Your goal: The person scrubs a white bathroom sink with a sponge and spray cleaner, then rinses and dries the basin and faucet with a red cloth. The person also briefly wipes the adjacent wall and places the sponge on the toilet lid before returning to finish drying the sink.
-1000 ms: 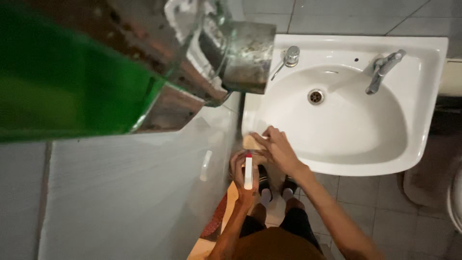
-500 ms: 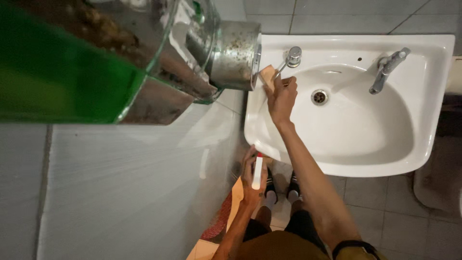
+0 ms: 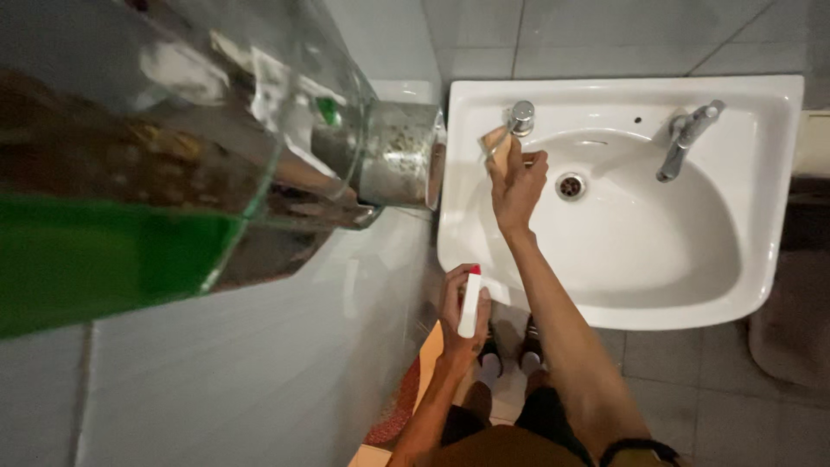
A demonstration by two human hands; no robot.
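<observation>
A white wash basin hangs on the tiled wall, with a drain in its bowl. My right hand reaches over the basin's far left side and grips a tan sponge, pressed against the rim just below a small chrome fitting. My left hand stays low by the basin's near left corner, closed around a white spray bottle with a red tip. A chrome tap stands at the back right of the basin.
A glass shelf with a green edge and metal brackets juts out at the upper left, very close to the camera. A white panel fills the left. Grey floor tiles and my feet lie below the basin.
My right hand carried the sponge from the basin's near left rim up to the far left by the chrome fitting. The left hand with the spray bottle barely shifted.
</observation>
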